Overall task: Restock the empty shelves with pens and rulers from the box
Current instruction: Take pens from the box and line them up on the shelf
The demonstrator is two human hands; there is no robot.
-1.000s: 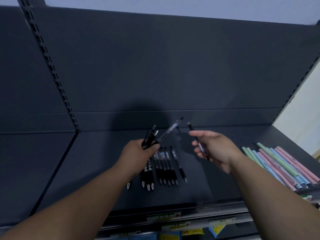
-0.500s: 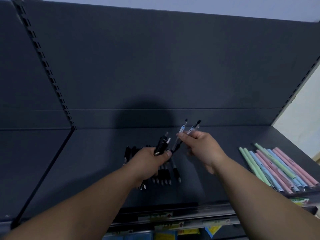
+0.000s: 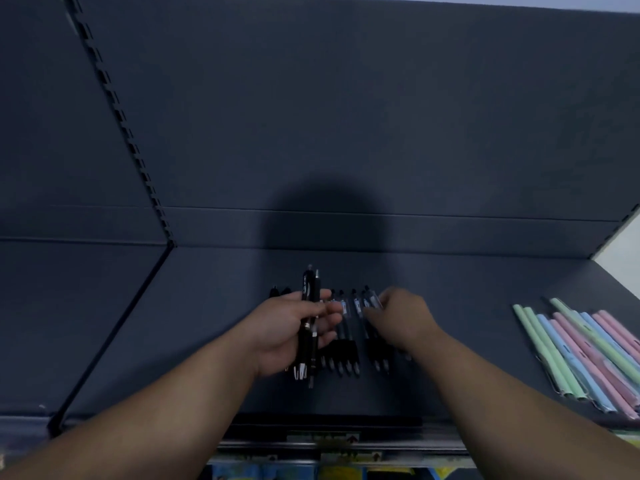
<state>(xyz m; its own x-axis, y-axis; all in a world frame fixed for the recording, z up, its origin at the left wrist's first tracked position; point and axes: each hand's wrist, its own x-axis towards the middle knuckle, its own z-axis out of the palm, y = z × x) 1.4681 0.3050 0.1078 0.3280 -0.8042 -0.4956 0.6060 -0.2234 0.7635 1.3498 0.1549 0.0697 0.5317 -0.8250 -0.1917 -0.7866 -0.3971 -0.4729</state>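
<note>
My left hand (image 3: 287, 334) lies palm up over the dark shelf (image 3: 194, 341) and grips a small bundle of black pens (image 3: 309, 306) that stands almost upright. Behind and right of it, a row of black pens (image 3: 343, 355) lies on the shelf with tips toward me. My right hand (image 3: 401, 320) is lowered at the row's right end, palm down. Its fingers are curled on clear-barrelled pens (image 3: 367, 303) that lie at shelf level beside the row. No box or ruler is in view.
Several pastel green, blue and pink pens (image 3: 581, 351) lie side by side at the shelf's right end. A slotted upright (image 3: 121, 123) divides the dark back panel on the left. A label strip (image 3: 322, 439) runs along the shelf's front edge.
My right hand reached to the left hand's bundle, took clear-barrelled pens from it and came down with them to the row's right end. The left hand turned palm up.
</note>
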